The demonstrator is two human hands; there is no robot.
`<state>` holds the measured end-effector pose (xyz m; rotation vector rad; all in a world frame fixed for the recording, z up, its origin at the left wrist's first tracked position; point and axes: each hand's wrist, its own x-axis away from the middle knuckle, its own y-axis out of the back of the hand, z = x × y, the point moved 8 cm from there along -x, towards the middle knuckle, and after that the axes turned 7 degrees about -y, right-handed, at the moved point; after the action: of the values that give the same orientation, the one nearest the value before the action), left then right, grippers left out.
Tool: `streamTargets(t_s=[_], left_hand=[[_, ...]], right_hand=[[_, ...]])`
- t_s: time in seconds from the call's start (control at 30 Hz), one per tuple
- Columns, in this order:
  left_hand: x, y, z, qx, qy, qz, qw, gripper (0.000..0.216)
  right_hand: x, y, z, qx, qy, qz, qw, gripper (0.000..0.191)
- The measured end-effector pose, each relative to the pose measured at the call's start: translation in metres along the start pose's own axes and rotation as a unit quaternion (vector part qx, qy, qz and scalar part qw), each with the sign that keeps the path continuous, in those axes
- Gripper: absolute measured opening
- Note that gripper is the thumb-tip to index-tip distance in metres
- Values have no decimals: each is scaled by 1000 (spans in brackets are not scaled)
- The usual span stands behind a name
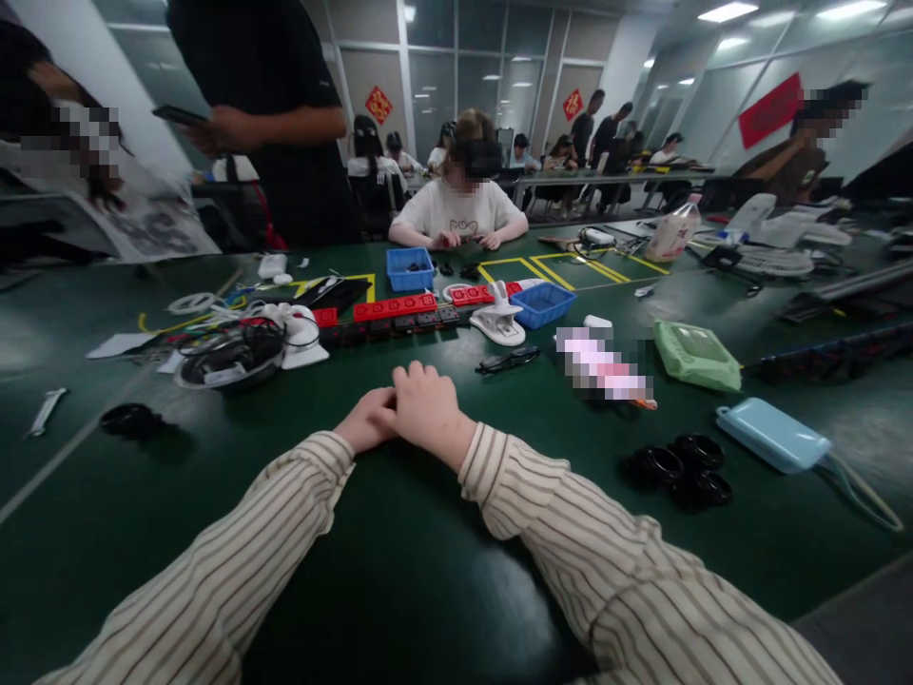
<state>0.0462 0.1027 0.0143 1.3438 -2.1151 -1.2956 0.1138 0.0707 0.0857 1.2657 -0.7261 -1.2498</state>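
My right hand [429,411] lies over my left hand [367,419] above the green table [399,533], the two touching in front of me. The right fingers are bent over the left hand, which is closed beneath them. Whatever may be inside either hand is hidden. Beyond them lie dark-framed glasses [508,360] and a white clip-shaped stand [497,319]. A row of red and black power sockets [395,306] runs behind.
On the left are a metal bowl [232,373] of cables, a black ring-shaped part [132,420] and a wrench [48,412]. Black rings [656,465], a light-blue case [774,435] and a green wipes pack [697,356] lie right. Blue bins [542,304] stand ahead; a person [460,205] sits opposite.
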Motion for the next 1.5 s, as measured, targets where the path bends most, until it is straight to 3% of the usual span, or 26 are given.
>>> streamTargets(t_s=[0.07, 0.13, 0.23, 0.33, 0.43, 0.5, 0.6, 0.7, 0.87, 0.97, 1.27, 1.5], left_hand=[[0, 1, -2, -2, -19, 3, 1000, 23], [2, 3, -2, 8, -32, -13, 999, 25], [4, 5, -3, 23, -44, -31, 998, 33], [6, 11, 1, -47, -30, -43, 997, 39], [15, 25, 15, -109, 17, -66, 992, 42], [28, 37, 31, -132, 61, -77, 986, 47], [60, 60, 63, -163, 143, -89, 972, 52], [104, 91, 97, -198, 241, -113, 943, 51], [171, 134, 141, -221, 387, -133, 885, 49], [193, 147, 159, -214, 437, -148, 861, 48], [208, 169, 177, -202, 463, -221, 834, 52], [212, 175, 182, -193, 450, -257, 833, 58]], right_hand=[[-6, -16, -10, 8, -7, 26, 1000, 38], [-12, -21, -14, -26, 13, 12, 1000, 27], [-15, -7, -22, -171, 21, -87, 981, 22], [-12, -2, -33, -338, 43, -168, 925, 25], [-16, -21, -46, -398, 36, -175, 900, 28], [-22, -38, -63, -415, -26, -180, 891, 29], [-31, -60, -89, -442, -126, -180, 870, 36], [-37, -71, -99, -460, -163, -170, 856, 39], [-37, -73, -95, -471, -151, -152, 856, 38], [-36, -73, -91, -469, -140, -145, 860, 37], [-35, -72, -85, -455, -122, -130, 872, 38], [-34, -71, -82, -450, -120, -122, 877, 41]])
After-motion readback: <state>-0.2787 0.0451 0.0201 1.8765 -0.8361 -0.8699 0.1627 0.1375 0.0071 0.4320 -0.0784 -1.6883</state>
